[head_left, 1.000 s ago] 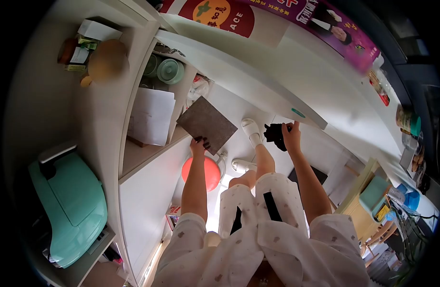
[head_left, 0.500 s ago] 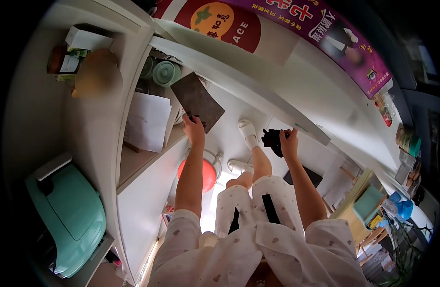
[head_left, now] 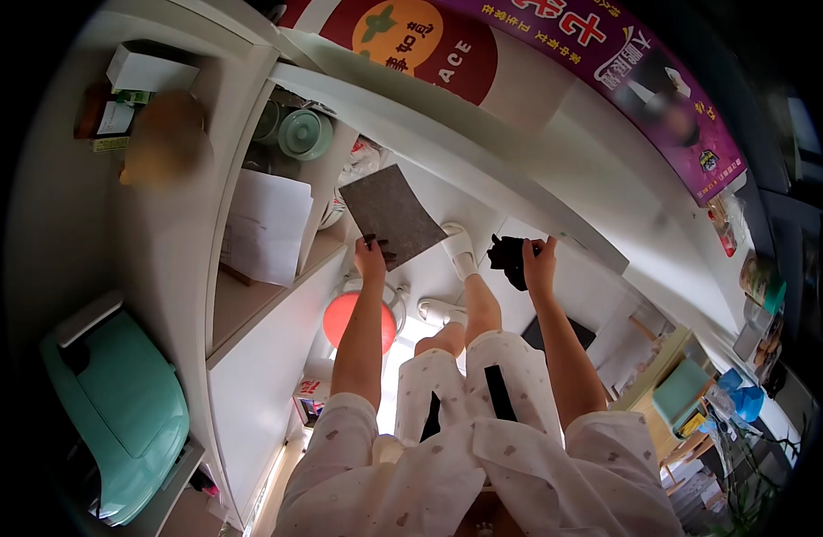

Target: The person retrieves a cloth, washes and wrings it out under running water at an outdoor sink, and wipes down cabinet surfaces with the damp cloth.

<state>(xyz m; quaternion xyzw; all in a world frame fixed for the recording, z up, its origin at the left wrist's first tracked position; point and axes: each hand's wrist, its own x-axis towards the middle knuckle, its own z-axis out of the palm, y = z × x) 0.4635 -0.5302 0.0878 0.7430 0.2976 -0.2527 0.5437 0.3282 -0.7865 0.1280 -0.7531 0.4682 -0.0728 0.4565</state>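
My left hand (head_left: 369, 258) is closed on the near edge of a thin dark grey rectangular sheet (head_left: 393, 215). The sheet is tilted beside the open cabinet, and its material is unclear. Several fingertips look dark where they curl over the edge. Over on the right, my right hand (head_left: 538, 265) grips a crumpled black cloth (head_left: 508, 259), which hangs from the fingers just below the edge of a long white panel (head_left: 483, 174). Papers (head_left: 268, 224) and a green-lidded jar (head_left: 305, 134) are in the cabinet compartment left of the sheet.
A red round stool (head_left: 359, 322) stands below my left forearm. My white slippers (head_left: 459, 251) are on the floor between my hands. At the lower left sits a mint-green appliance (head_left: 125, 412). A purple printed box (head_left: 626, 80) lies on the top surface.
My left hand has brought the grey sheet a little right and down, away from the jar. The black cloth stays in my right hand, and the view has shifted slightly.
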